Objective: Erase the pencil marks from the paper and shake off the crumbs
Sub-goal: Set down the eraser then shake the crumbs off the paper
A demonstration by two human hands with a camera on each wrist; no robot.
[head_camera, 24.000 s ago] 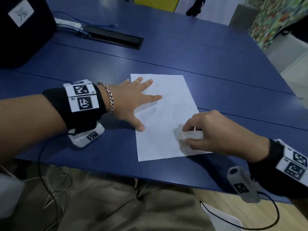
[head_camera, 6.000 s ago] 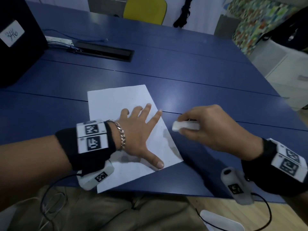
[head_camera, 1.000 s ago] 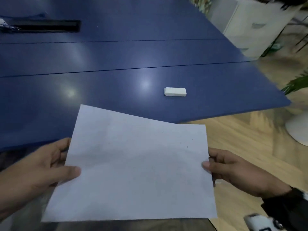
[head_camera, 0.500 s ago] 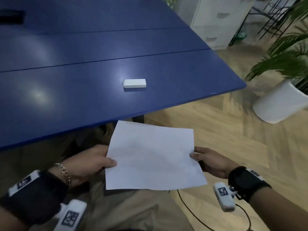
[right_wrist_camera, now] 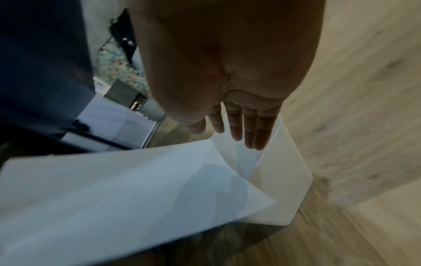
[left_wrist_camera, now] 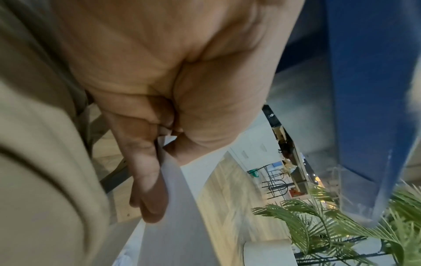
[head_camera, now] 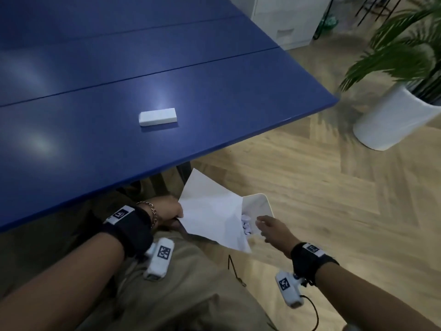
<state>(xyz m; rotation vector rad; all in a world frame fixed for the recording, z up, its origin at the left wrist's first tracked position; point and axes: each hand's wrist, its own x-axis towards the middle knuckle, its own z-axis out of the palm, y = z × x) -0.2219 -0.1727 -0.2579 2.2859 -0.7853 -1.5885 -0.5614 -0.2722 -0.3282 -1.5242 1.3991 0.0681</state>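
The white paper [head_camera: 210, 213] hangs tilted below the table edge, its low corner dipping over a white waste bin [head_camera: 260, 203]. My left hand [head_camera: 168, 211] pinches the paper's left edge between thumb and fingers [left_wrist_camera: 148, 180], with the paper [left_wrist_camera: 177, 225] running away from the pinch. My right hand [head_camera: 272, 229] hovers over the bin with straight fingers [right_wrist_camera: 248, 129], off the paper [right_wrist_camera: 114, 189] and holding nothing. The white eraser [head_camera: 158, 117] lies alone on the blue table [head_camera: 71, 144].
The bin [right_wrist_camera: 282, 180] stands on the wooden floor by my right knee and holds crumpled paper scraps [head_camera: 246, 225]. A potted palm in a white pot [head_camera: 391, 120] stands to the right, and a white cabinet [head_camera: 286, 17] behind the table corner.
The paper has dropped lower and tilted steeply over the bin. My right hand has let go of its right edge and now hangs open above the bin. The left hand keeps its hold.
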